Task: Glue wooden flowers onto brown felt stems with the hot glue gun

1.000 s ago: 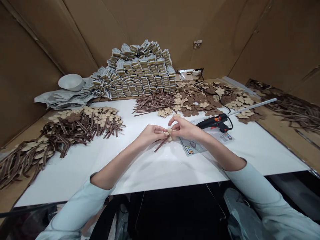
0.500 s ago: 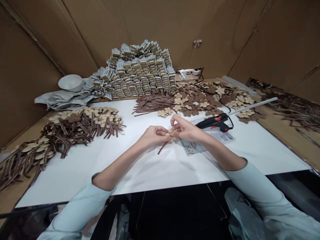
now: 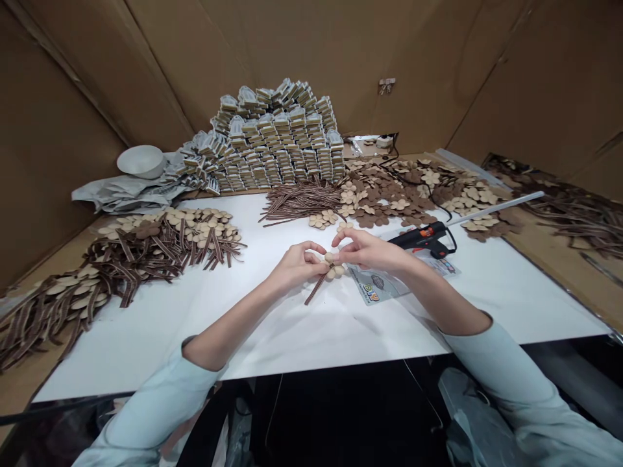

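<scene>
Fingers of the left hand (image 3: 296, 266) and right hand (image 3: 370, 251) have shifted a little and now pinch a small wooden flower (image 3: 333, 264) between them. Its brown strip (image 3: 316, 288) pokes out below the fingers. Past the fingertips, many wooden shapes (image 3: 389, 194) and brown strips (image 3: 299, 201) lie unused.

loose pale blue sleeves (image 3: 156, 408) end at mid-forearm, leaving the left hand (image 3: 296, 266) and right hand (image 3: 372, 253) bare.

We had the hot glue gun (image 3: 421, 239) on a printed plastic sleeve (image 3: 384, 285), right on the tabletop (image 3: 311, 337); wooden flower cutouts (image 3: 389, 201) lay behind it; stacked packets (image 3: 275, 143) stood farther back, before the cardboard wall (image 3: 97, 84).
</scene>
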Tool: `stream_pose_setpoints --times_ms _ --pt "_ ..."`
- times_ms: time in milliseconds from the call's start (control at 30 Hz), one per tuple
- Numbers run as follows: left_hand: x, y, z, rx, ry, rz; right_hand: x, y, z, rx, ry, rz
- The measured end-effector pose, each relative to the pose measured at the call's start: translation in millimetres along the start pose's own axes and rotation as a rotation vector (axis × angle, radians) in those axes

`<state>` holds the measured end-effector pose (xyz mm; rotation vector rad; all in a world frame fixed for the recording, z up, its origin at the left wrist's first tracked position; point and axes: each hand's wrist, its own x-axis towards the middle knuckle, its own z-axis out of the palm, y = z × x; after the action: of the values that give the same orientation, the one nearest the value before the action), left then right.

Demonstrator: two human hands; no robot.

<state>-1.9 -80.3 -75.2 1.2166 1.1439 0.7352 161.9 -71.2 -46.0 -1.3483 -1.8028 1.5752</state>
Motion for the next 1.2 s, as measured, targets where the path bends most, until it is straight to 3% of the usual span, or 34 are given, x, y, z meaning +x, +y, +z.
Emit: stream_pose_setpoints --times_ms 233,500,733,1000,1200 --pt "-2.7 1.3 1.9 -0.007 -0.018 0.014 10.8 14.1 6.2 0.0 0.027 -0.066" --pt "-1.2 -2.0 -0.5 -0.021 -0.094 0.002 5.2 12.7 5.6 -0.111 0.106 -0.092" --pt "-3.5 4.4 0.5 -0.028 0.019 0.043 -5.5 -1.4 -2.1 -0.033 0.032 -0.064" --pt "-3.6 1.2 -2.2 0.068 -0.019 0.119 6.6 6.8 7.3 0.028 0.114 -0.066" --pt "-4.8 1.5 -0.4 0.038 -0.041 0.097 12.5 16.3 8.1 0.04 0.177 -0.071"
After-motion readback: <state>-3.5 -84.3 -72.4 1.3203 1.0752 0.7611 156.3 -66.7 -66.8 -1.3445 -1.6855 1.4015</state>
